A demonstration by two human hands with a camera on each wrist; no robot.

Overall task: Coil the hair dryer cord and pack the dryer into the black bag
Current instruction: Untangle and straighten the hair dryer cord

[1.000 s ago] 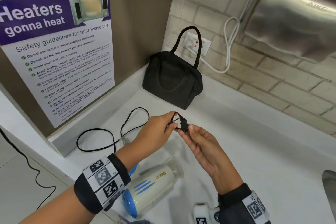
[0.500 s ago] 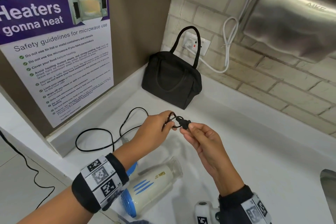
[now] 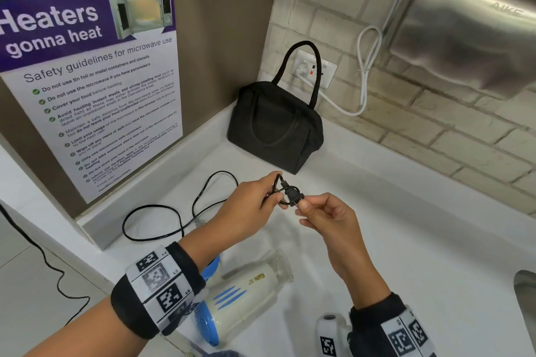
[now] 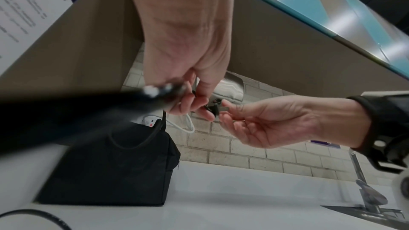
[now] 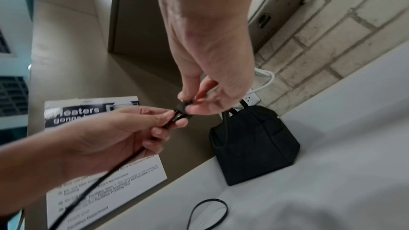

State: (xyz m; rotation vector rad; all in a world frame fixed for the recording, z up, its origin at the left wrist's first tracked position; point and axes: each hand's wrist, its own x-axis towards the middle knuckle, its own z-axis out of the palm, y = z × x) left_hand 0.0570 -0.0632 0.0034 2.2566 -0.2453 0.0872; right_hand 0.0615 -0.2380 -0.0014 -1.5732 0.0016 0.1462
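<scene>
A cream and blue hair dryer (image 3: 246, 295) lies on the white counter (image 3: 406, 240) below my wrists. Its black cord (image 3: 162, 214) loops loosely on the counter to the left and rises to my hands. My left hand (image 3: 255, 197) pinches a small loop of cord near the plug. My right hand (image 3: 316, 211) pinches the black plug (image 3: 293, 195) by its prongs, thumb and forefinger closed on it. The black bag (image 3: 275, 127) stands shut in the back corner, beyond both hands, one handle upright. The plug (image 4: 213, 108) shows between both hands in the left wrist view.
A microwave poster (image 3: 87, 75) leans on the left wall. A steel hand dryer (image 3: 464, 23) hangs on the brick wall at right, its white cable (image 3: 362, 72) plugged into the socket (image 3: 314, 69) behind the bag. A sink edge (image 3: 525, 298) is at far right.
My hands have drawn slightly apart. The plug has turned so its prongs point at my right fingers, and a small cord loop stands out of my left hand.
</scene>
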